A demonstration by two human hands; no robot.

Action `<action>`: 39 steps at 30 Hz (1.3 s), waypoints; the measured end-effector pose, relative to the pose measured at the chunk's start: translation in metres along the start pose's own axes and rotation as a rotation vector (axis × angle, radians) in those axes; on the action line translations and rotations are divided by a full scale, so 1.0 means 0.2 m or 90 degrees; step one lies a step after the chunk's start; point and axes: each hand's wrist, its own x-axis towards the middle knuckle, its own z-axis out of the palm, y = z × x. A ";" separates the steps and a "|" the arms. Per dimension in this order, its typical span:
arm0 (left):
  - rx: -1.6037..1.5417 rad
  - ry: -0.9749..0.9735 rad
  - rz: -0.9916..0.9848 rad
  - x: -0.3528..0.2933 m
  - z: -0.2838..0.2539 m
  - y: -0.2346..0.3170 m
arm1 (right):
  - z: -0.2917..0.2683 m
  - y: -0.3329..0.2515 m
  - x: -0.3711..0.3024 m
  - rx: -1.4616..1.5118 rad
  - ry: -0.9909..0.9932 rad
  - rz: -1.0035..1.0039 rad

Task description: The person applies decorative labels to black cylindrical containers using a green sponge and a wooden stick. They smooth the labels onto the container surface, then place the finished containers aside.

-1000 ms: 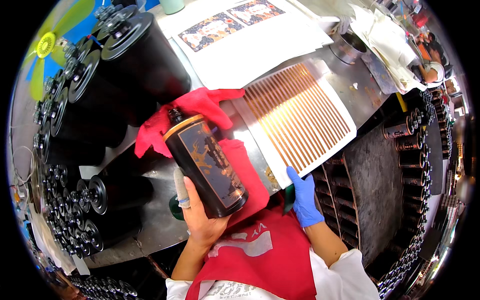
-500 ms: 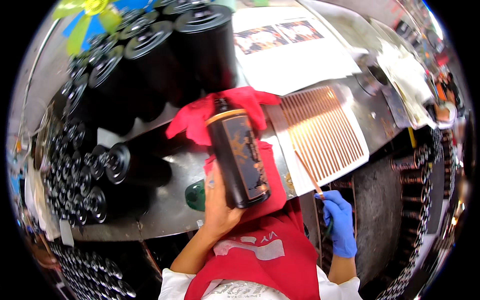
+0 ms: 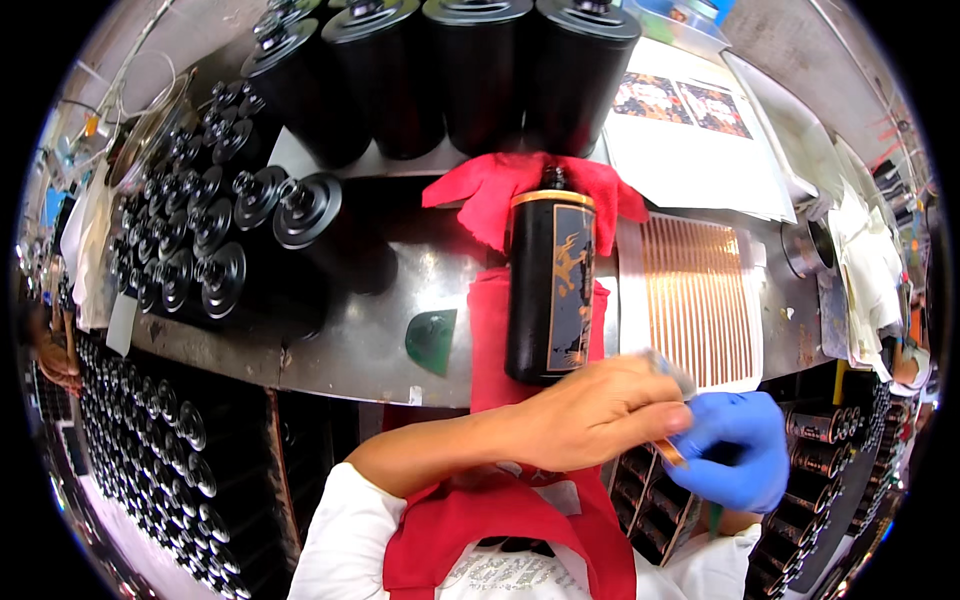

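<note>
A black bottle [image 3: 540, 290] with a gold band and a dark, gold-patterned label lies on a red cloth [image 3: 490, 330] on the metal table. To its right sits a white sheet [image 3: 630, 270] bearing rows of thin copper-coloured strips [image 3: 695, 300]. My bare left hand [image 3: 610, 410] reaches across below the bottle, its fingers bent close to my right hand. In a blue glove, my right hand [image 3: 740, 455] is closed on a copper-coloured strip [image 3: 668, 453]; a bit of something green shows beneath it. The left fingertips are blurred, so their grip is hidden.
Black bottles [image 3: 390, 80] stand in a row at the back, with several more [image 3: 310, 215] lying at the left. A dark green scraper-like piece [image 3: 432, 342] rests near the front edge. Printed white paper [image 3: 690, 150] lies at the back right, beside a metal cup [image 3: 805, 248].
My left hand has let go of the bottle and crossed right to meet my right hand. The bottle now rests on the cloth. The strip has come away from the sheet with my right hand.
</note>
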 end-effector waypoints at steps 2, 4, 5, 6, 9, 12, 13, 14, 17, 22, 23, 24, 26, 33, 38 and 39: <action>-0.171 -0.118 -0.122 -0.02 0.00 0.03 | -0.07 0.02 -0.01 0.099 -0.033 -0.050; -0.130 -0.022 -0.071 -0.14 -0.01 0.01 | -0.12 0.11 -0.05 0.176 0.055 -0.025; -0.100 0.034 -0.051 -0.23 -0.01 0.01 | -0.12 0.18 -0.06 0.185 0.140 -0.021; -0.107 0.092 -0.163 -0.33 -0.02 0.03 | -0.14 0.24 -0.05 0.155 0.162 0.018; 0.044 0.207 -0.256 -0.46 -0.10 0.07 | -0.19 0.44 -0.06 0.190 0.187 0.145; 0.135 0.390 -0.324 -0.54 -0.05 0.03 | -0.22 0.64 -0.05 0.213 0.199 0.196; 0.121 0.454 -0.317 -0.55 -0.05 0.00 | -0.24 0.69 -0.04 0.222 0.199 0.192; 0.146 0.468 -0.295 -0.54 -0.04 -0.02 | -0.25 0.72 -0.03 0.231 0.200 0.188; 0.175 0.532 -0.231 -0.49 -0.01 -0.06 | -0.26 0.79 0.00 0.253 0.229 0.213; 0.190 0.603 -0.198 -0.46 0.03 -0.15 | -0.28 0.87 0.02 0.257 0.252 0.222; 0.213 0.603 -0.188 -0.46 0.02 -0.16 | -0.29 0.89 0.02 0.258 0.253 0.223; 0.236 0.603 -0.177 -0.46 0.02 -0.17 | -0.29 0.90 0.02 0.258 0.254 0.224; 0.216 0.617 -0.185 -0.45 0.03 -0.18 | -0.30 0.92 0.03 0.249 0.246 0.231; 0.193 0.607 -0.227 -0.43 0.03 -0.18 | -0.32 0.94 0.01 0.243 0.245 0.217; 0.137 0.608 -0.243 -0.45 0.02 -0.20 | -0.32 0.93 0.00 0.251 0.261 0.230; 0.106 0.613 -0.248 -0.45 0.02 -0.20 | -0.33 0.93 0.00 0.246 0.261 0.236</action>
